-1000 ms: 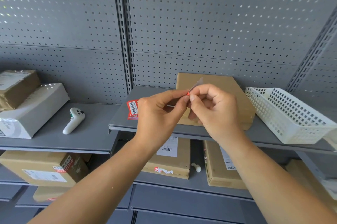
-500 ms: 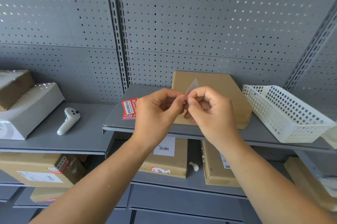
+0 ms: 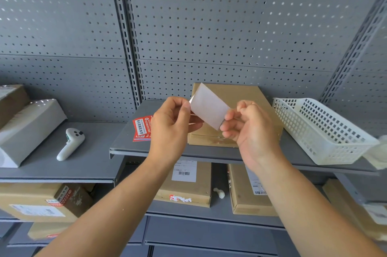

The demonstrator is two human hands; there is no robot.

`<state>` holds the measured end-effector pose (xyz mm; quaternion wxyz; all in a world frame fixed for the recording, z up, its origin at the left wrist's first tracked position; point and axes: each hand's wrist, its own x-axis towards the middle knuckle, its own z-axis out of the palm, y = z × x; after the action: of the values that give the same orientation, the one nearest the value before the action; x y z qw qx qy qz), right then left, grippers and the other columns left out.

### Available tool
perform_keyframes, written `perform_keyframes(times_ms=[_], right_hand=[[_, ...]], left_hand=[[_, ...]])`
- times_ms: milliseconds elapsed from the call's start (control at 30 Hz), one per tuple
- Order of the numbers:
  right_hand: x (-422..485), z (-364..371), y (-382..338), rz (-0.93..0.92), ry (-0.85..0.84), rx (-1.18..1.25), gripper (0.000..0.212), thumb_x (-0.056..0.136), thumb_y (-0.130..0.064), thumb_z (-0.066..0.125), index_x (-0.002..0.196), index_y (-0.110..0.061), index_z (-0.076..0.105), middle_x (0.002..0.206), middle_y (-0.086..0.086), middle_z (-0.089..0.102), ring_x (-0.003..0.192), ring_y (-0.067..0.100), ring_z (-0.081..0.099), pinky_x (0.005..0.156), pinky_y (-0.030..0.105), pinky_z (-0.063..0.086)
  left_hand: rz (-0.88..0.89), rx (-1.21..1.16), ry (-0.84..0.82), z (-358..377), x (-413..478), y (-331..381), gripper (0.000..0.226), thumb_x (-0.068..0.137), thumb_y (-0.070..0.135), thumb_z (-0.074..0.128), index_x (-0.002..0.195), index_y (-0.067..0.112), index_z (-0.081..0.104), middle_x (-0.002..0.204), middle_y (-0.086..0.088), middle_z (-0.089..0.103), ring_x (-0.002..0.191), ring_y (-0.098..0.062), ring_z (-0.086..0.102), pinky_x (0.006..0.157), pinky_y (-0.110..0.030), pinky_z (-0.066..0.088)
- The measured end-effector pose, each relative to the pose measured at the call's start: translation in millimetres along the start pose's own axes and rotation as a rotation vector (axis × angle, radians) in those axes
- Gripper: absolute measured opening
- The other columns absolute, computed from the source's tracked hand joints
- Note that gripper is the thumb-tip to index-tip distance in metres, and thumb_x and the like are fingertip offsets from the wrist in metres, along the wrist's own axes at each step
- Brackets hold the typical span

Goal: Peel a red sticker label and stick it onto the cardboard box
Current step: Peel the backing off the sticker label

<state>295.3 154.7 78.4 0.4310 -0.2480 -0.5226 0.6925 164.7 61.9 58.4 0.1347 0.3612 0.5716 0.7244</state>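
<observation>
Grey pegboard wall behind, grey metal shelves in front of you, and your two hands are up at the middle shelf (image 3: 209, 153). Your left hand (image 3: 171, 129) pinches the upper left corner of a pale rectangular sheet (image 3: 209, 108) between thumb and forefinger, the other fingers curled loosely in. Your right hand (image 3: 249, 131) pinches the sheet's lower right corner, fingertips closed tight on it, palm turned toward you. The sheet hangs stretched between both hands, tilted, its blank whitish side facing you; whether that is the sticker's back or its backing, I cannot tell. A thin glossy edge shows at the left corner.

Right behind the sheet lies the box (image 3: 234, 97), flat on the shelf, running from the back wall toward the front edge, its top bare cardboard. Just left of it, near the shelf's left front corner, sits a stack of red labels (image 3: 141, 129), partly hidden by your left hand. At the right end of that shelf rests a white basket (image 3: 320, 131), near the box but apart from it.

On the lower shelf to the left, a white controller (image 3: 71, 143) lies near the front edge, with a wrapped grey parcel (image 3: 31, 129) beside it at the left. Below, more cartons (image 3: 186, 185) with barcode labels sit under your forearms.
</observation>
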Motion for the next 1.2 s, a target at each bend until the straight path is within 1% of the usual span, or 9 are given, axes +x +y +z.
perform_keyframes(times_ms=[100, 167, 300, 400, 467, 533, 667, 1033, 1200], right_hand=[[-1, -2, 5, -0.114, -0.081, -0.165, 0.013, 0.099, -0.027, 0.055, 0.094, -0.015, 0.058, 0.079, -0.001, 0.072, 0.067, 0.020, 0.073, 0.056, 0.034, 0.057], [-6, 0, 8, -0.180, -0.141, -0.291, 0.023, 0.093, -0.035, 0.066, 0.101, -0.015, 0.059, 0.090, -0.001, 0.078, 0.080, 0.017, 0.077, 0.062, 0.038, 0.062], [-8, 2, 10, -0.229, -0.055, -0.393, 0.008, 0.095, -0.016, 0.072, 0.097, -0.014, 0.064, 0.096, 0.007, 0.080, 0.081, 0.014, 0.079, 0.069, 0.049, 0.063], [-3, -4, 11, -0.210, 0.041, -0.438, 0.007, 0.097, -0.008, 0.065, 0.092, -0.012, 0.066, 0.088, 0.005, 0.081, 0.078, 0.015, 0.079, 0.068, 0.047, 0.064], [-2, -7, 11, -0.188, 0.079, -0.404, 0.012, 0.098, -0.005, 0.063, 0.089, -0.012, 0.065, 0.084, 0.001, 0.080, 0.077, 0.017, 0.079, 0.065, 0.043, 0.064], [-1, -10, 9, -0.156, 0.113, -0.345, 0.015, 0.098, -0.004, 0.060, 0.087, -0.012, 0.066, 0.083, -0.001, 0.077, 0.080, 0.021, 0.078, 0.060, 0.036, 0.065], [2, -13, 6, -0.128, 0.162, -0.266, 0.019, 0.098, -0.004, 0.057, 0.084, -0.012, 0.066, 0.079, -0.006, 0.077, 0.067, 0.012, 0.072, 0.049, 0.026, 0.053], [10, -32, -1, -0.135, 0.289, -0.093, 0.022, 0.093, -0.004, 0.047, 0.079, -0.015, 0.059, 0.061, -0.004, 0.063, 0.050, 0.015, 0.042, 0.049, 0.029, 0.032], [16, -46, -6, -0.212, 0.328, -0.160, 0.020, 0.093, -0.002, 0.048, 0.079, -0.014, 0.056, 0.077, 0.008, 0.062, 0.053, 0.018, 0.040, 0.049, 0.030, 0.027]], left_hand=[[0.056, 0.060, -0.017, 5, -1, -5, 0.016, 0.105, 0.010, 0.056, 0.091, 0.006, 0.064, 0.082, -0.011, 0.075, 0.075, -0.019, 0.077, 0.071, -0.036, 0.065], [0.126, 0.125, -0.038, 8, -2, -7, 0.013, 0.102, 0.014, 0.061, 0.091, 0.009, 0.067, 0.081, -0.009, 0.077, 0.078, -0.022, 0.079, 0.075, -0.047, 0.066], [0.271, 0.279, -0.061, 13, -4, -6, 0.014, 0.097, 0.016, 0.069, 0.085, 0.024, 0.070, 0.076, 0.015, 0.076, 0.077, -0.009, 0.077, 0.071, -0.040, 0.062], [0.301, 0.327, -0.054, 14, -4, -7, 0.016, 0.095, 0.022, 0.068, 0.085, 0.033, 0.069, 0.075, 0.016, 0.074, 0.077, -0.010, 0.075, 0.069, -0.040, 0.061], [0.240, 0.263, -0.051, 14, -3, -9, 0.014, 0.096, 0.026, 0.065, 0.084, 0.032, 0.069, 0.078, 0.011, 0.076, 0.079, -0.015, 0.077, 0.073, -0.044, 0.063], [0.128, 0.135, -0.032, 14, -1, -9, 0.015, 0.100, 0.019, 0.061, 0.088, 0.017, 0.069, 0.081, 0.002, 0.077, 0.081, -0.019, 0.078, 0.077, -0.047, 0.065], [-0.045, -0.061, -0.012, 15, 5, -5, 0.023, 0.107, 0.010, 0.049, 0.088, 0.009, 0.060, 0.078, 0.005, 0.071, 0.073, -0.014, 0.073, 0.072, -0.032, 0.063], [-0.263, -0.419, 0.136, 19, 15, -6, 0.023, 0.112, 0.017, 0.034, 0.096, 0.012, 0.049, 0.101, -0.013, 0.067, 0.080, -0.028, 0.078, 0.071, -0.033, 0.063], [-0.262, -0.398, 0.159, 28, 18, -7, 0.019, 0.112, 0.019, 0.033, 0.105, 0.012, 0.050, 0.094, -0.016, 0.069, 0.082, -0.034, 0.079, 0.071, -0.033, 0.063]])
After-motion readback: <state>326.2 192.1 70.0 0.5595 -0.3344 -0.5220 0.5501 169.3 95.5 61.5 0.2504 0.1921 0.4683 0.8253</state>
